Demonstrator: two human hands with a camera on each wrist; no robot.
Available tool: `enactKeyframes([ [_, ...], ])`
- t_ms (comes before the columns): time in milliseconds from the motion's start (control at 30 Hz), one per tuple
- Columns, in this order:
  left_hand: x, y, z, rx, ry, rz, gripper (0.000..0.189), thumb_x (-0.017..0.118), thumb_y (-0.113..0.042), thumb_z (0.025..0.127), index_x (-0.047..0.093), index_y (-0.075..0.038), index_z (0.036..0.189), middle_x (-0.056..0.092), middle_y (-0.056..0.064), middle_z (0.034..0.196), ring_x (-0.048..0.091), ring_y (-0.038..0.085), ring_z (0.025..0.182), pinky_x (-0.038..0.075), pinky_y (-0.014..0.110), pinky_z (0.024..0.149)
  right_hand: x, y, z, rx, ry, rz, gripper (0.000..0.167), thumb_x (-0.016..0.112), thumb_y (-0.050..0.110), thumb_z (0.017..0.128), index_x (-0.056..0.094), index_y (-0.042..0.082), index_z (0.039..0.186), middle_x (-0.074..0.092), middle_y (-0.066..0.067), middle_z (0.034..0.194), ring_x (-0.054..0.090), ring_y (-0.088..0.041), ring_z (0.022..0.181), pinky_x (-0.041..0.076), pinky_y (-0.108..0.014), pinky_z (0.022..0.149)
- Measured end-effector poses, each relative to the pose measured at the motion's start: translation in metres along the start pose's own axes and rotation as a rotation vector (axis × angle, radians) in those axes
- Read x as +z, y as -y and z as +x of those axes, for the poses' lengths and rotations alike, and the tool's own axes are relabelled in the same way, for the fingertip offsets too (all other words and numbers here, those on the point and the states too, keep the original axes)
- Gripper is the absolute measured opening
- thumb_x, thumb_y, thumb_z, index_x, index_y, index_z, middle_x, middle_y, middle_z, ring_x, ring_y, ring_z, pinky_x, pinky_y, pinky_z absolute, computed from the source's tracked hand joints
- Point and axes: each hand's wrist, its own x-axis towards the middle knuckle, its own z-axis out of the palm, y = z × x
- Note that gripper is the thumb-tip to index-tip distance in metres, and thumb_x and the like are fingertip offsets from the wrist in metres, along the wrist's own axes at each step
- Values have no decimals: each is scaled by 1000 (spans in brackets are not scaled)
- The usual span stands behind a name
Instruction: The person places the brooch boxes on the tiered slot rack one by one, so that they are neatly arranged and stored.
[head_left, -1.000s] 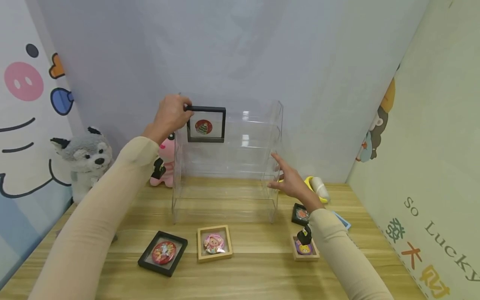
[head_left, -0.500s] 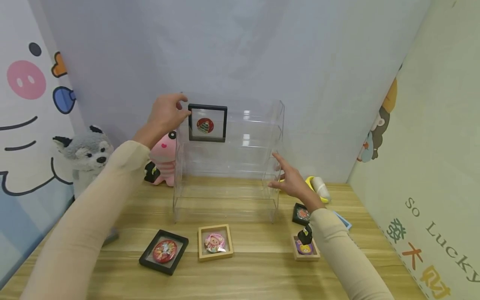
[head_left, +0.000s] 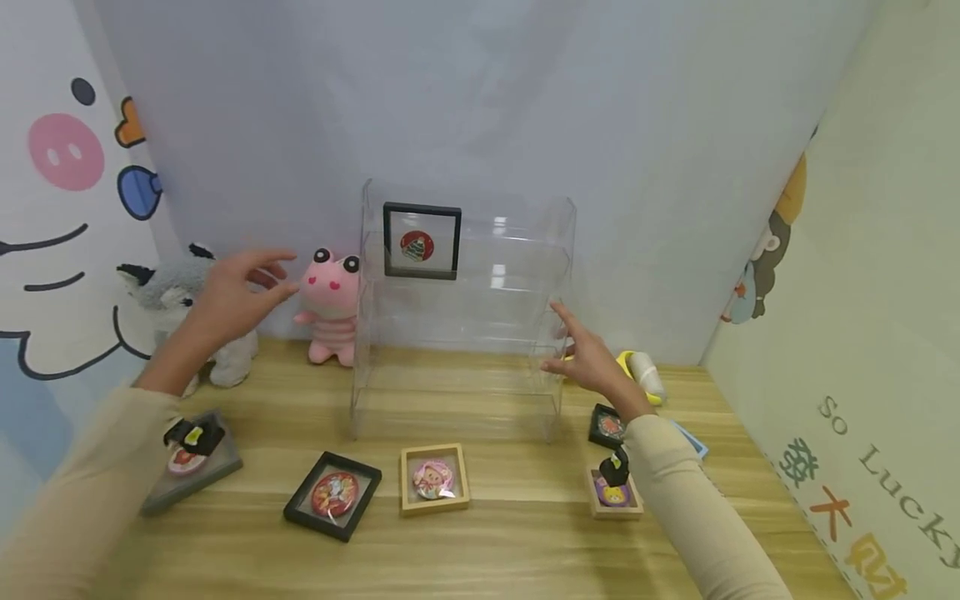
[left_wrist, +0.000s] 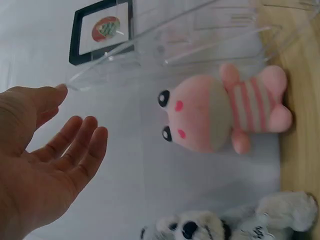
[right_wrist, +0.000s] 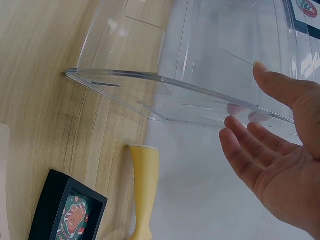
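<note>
A clear acrylic tiered rack (head_left: pixel 457 312) stands in the middle of the table. On its upper left tier a black square frame (head_left: pixel 416 242) stands upright, showing a round red badge with a Christmas tree. My left hand (head_left: pixel 232 296) is in the air left of the rack, before the pink plush toy (head_left: pixel 330 308), fingers loosely bent around nothing. My right hand (head_left: pixel 592 358) is at the rack's right side panel. In the right wrist view its thumb (right_wrist: pixel 280 87) and spread fingers lie on either side of the panel edge, fingertips right at the plastic.
Framed badges lie in front: a black frame (head_left: pixel 333 496), a wooden frame (head_left: pixel 433 482), a dark frame (head_left: pixel 197 467) partly under the left sleeve. To the right are a small wooden frame (head_left: pixel 613 507), a small black frame (head_left: pixel 606 425) and a yellow-handled roller (head_left: pixel 645 375). A husky plush (head_left: pixel 168 287) sits left.
My left hand has let go of the black frame at the upper tier and moved left and down. The frame stays on the rack. My right hand keeps its place at the side panel.
</note>
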Motion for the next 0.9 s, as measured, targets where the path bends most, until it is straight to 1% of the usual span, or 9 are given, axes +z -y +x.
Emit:
enactKeyframes([
  [67, -3, 18, -17, -11, 74, 16, 46, 64, -15, 97, 54, 0, 139, 63, 31, 114, 64, 48, 100, 52, 62, 80, -1, 0, -1, 0, -5, 2, 96, 75, 12, 89, 12, 17, 161, 49, -31, 139, 65, -45, 111, 60, -47, 80],
  [167, -7, 46, -42, -29, 191, 34, 46, 65, -15, 97, 54, 2, 139, 66, 31, 112, 66, 47, 98, 56, 50, 74, -2, 0, -1, 2, -4, 9, 96, 75, 11, 89, 13, 17, 161, 48, -31, 138, 64, -46, 111, 60, -46, 79],
  [267, -11, 72, -65, -58, 261, 54, 45, 66, -13, 96, 56, 4, 136, 66, 30, 111, 67, 44, 96, 55, 38, 70, -2, 0, -1, 3, 0, 14, 96, 76, 12, 89, 12, 17, 161, 48, -31, 139, 64, -45, 111, 61, -44, 78],
  [333, -13, 89, -78, -85, 293, 58, 46, 66, -13, 96, 55, 7, 135, 65, 31, 112, 66, 45, 97, 56, 41, 72, -2, 1, 0, 6, 0, 18, 96, 76, 12, 88, 12, 17, 161, 47, -31, 139, 64, -45, 110, 61, -44, 77],
  [400, -14, 102, -89, -117, 303, 75, 45, 66, -14, 95, 55, 9, 133, 65, 32, 111, 66, 46, 98, 57, 46, 74, -1, 0, 1, 9, -3, 20, 96, 76, 11, 88, 13, 17, 161, 47, -32, 139, 64, -45, 110, 61, -43, 76],
  [467, -17, 114, -99, -160, 320, 85, 47, 66, -14, 96, 53, 11, 134, 63, 35, 113, 64, 50, 101, 56, 54, 79, -1, 0, 2, 11, -2, 20, 96, 76, 11, 88, 13, 18, 161, 47, -31, 139, 64, -45, 111, 61, -43, 76],
  [600, -21, 130, -115, -236, 346, 137, 51, 66, -18, 96, 51, 13, 133, 58, 42, 118, 61, 56, 104, 53, 62, 81, 1, 0, 2, 7, -2, 12, 97, 76, 13, 88, 12, 19, 161, 47, -31, 139, 64, -45, 111, 61, -43, 76],
  [733, -26, 143, -127, -297, 367, 163, 53, 65, -22, 96, 50, 13, 134, 52, 46, 124, 57, 62, 108, 51, 66, 81, 1, 1, 1, 3, -9, 5, 98, 76, 14, 88, 12, 20, 161, 48, -30, 138, 64, -46, 111, 61, -45, 76],
  [900, -28, 157, -144, -345, 380, 161, 57, 65, -24, 97, 48, 13, 136, 47, 49, 129, 54, 65, 109, 51, 67, 80, 1, 0, 1, -3, -11, 0, 97, 76, 14, 89, 11, 18, 161, 48, -31, 139, 64, -47, 111, 60, -46, 78],
])
